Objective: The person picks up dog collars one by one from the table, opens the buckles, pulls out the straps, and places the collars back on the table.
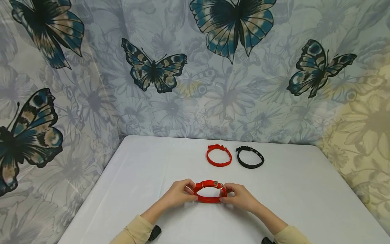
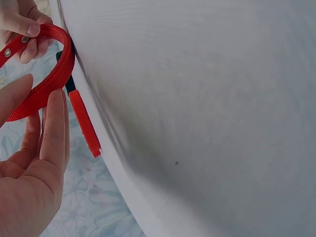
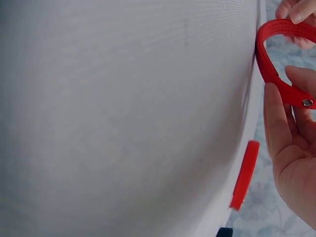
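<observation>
A red buckled collar (image 1: pixel 208 200), closed into a loop, is held between both hands near the front middle of the table. My left hand (image 1: pixel 177 194) pinches its left end, thumb in front and fingers behind. At the other end my right hand (image 1: pixel 241 196) grips the loop between thumb and fingers. The silvery buckle sits at the top of the loop, right of centre in the head view. Metal eyelets show along the red strap (image 2: pixel 52 81) in the left wrist view, and one eyelet shows in the right wrist view.
Farther back on the white table (image 1: pixel 146 162) lie a second red collar (image 1: pixel 219 164) and a black collar (image 1: pixel 250 166), side by side, both looped. Behind the table hangs a butterfly-patterned cloth (image 1: pixel 182 115).
</observation>
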Demonstrator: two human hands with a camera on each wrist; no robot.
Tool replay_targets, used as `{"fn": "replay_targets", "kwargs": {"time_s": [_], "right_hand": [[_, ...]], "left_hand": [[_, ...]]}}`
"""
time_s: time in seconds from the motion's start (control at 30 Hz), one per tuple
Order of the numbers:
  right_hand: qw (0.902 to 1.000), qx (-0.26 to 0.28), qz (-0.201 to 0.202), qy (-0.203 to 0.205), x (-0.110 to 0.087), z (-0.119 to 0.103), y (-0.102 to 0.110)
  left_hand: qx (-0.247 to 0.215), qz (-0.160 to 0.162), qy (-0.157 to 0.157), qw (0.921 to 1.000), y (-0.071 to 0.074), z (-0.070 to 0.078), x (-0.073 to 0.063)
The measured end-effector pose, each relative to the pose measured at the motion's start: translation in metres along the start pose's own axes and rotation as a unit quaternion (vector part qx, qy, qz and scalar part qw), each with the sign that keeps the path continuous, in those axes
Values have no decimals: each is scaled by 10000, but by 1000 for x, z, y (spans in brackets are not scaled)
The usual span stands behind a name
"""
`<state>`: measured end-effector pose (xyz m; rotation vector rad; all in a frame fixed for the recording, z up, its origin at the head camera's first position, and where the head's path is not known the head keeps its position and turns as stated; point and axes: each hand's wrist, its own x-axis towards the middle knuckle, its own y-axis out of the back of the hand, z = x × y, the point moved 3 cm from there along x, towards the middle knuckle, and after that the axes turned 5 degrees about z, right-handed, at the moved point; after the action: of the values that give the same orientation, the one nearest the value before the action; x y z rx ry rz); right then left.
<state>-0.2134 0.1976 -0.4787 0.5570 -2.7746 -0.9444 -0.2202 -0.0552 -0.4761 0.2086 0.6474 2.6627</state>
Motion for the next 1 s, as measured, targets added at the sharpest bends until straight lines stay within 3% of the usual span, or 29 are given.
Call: {"fn": "replay_targets", "kwargs": {"time_s": [1.0], "right_hand": [[9997, 18, 154, 167, -4, 0, 3]], "left_hand": [[163, -27, 76, 9998, 4, 3, -5]]}}
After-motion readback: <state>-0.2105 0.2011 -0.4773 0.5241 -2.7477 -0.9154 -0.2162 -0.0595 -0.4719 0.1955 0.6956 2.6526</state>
